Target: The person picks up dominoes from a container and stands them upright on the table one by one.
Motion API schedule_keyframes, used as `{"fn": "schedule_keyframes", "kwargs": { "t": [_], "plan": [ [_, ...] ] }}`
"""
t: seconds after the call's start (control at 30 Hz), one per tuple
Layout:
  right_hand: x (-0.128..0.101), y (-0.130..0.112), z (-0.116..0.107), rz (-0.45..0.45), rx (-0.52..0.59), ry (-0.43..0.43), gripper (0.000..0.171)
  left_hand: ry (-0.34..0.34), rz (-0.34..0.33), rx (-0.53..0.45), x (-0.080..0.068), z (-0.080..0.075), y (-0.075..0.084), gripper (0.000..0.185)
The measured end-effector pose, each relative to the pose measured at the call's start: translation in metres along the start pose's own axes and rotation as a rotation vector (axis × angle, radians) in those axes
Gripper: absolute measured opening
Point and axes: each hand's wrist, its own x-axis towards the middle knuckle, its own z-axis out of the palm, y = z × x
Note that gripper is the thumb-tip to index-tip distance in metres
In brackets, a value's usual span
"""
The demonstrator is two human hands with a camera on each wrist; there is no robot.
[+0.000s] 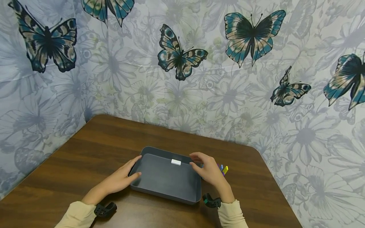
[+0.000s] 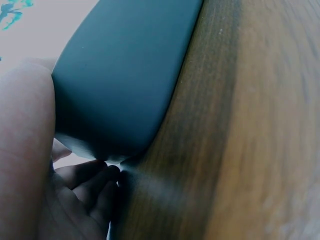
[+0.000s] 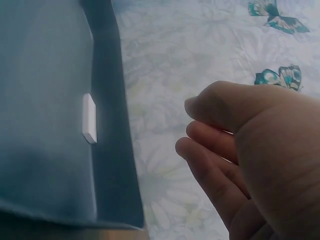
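Observation:
A dark grey rectangular tray [image 1: 165,177] lies on the wooden table, with one small white block [image 1: 176,162] inside near its far wall. My left hand [image 1: 121,179] grips the tray's left side, thumb over the rim and fingers along the outer wall; the left wrist view shows the thumb and the fingertips [image 2: 92,187] by the tray's corner. Over the right end of the tray is my right hand [image 1: 209,169], fingers loosely bent and nothing between them. In the right wrist view the white block rests against the wall, apart from the fingers [image 3: 215,175].
Partly hidden behind the right hand, small coloured pieces lie on the table [image 1: 251,193], among them a yellow block [image 1: 225,170] and a blue one [image 1: 221,167]. A butterfly-patterned cloth [image 1: 137,82] hangs behind the table's far edge. Each wrist wears a black band.

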Motion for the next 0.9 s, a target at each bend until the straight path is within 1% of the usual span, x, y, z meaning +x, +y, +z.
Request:
{"fn": "schedule_keyframes", "kwargs": {
  "t": [0.2, 0.4, 0.6, 0.67, 0.9],
  "plan": [
    [0.007, -0.001, 0.015, 0.023, 0.046, -0.062, 0.034, 0.013, 0.011, 0.012, 0.000, -0.001, 0.000, 0.074],
    [0.010, 0.001, 0.031, 0.011, 0.083, -0.118, 0.034, 0.007, 0.009, 0.009, 0.000, 0.000, 0.000, 0.074],
    [0.016, 0.003, 0.038, 0.006, 0.067, -0.130, 0.033, 0.012, 0.010, 0.015, 0.001, 0.000, 0.000, 0.074],
    [0.019, 0.003, 0.040, 0.019, 0.067, -0.140, 0.033, 0.017, 0.013, 0.017, 0.002, 0.000, 0.000, 0.074],
    [0.029, 0.005, 0.045, 0.033, 0.054, -0.203, 0.034, 0.017, 0.008, 0.023, 0.001, 0.000, 0.000, 0.074]
  ]
}}
